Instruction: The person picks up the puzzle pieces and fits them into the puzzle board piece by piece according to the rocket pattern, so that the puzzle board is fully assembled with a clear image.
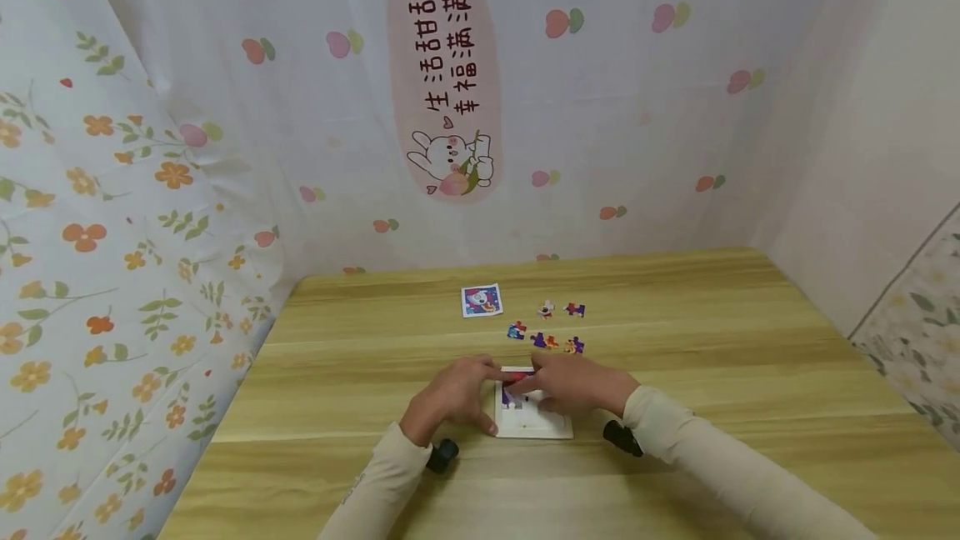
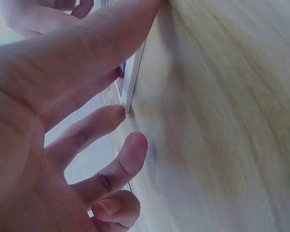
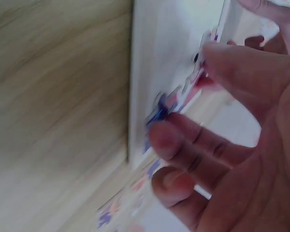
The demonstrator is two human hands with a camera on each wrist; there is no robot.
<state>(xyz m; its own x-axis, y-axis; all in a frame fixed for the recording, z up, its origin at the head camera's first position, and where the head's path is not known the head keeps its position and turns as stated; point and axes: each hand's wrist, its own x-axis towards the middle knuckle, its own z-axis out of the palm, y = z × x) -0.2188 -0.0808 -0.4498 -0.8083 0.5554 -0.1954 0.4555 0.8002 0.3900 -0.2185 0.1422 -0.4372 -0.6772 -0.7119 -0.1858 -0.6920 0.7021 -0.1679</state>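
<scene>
A white puzzle tray (image 1: 534, 430) lies on the table, with red and purple jigsaw pieces (image 1: 512, 397) along its left and far sides. My left hand (image 1: 459, 394) holds the tray's left side, thumb at the near corner and a finger at the far one. From the right, my right hand (image 1: 581, 382) reaches over the tray and its fingers press on the pieces. In the right wrist view, the thumb lies over a white piece and the other fingertips are near a dark blue piece (image 3: 160, 110). Both hands hide part of the tray.
Several loose jigsaw pieces (image 1: 544, 341) lie on the wooden table (image 1: 675, 332) beyond the tray. A small square picture card (image 1: 482, 301) lies farther back to the left. A printed cloth (image 1: 600, 107) hangs behind the table's far edge.
</scene>
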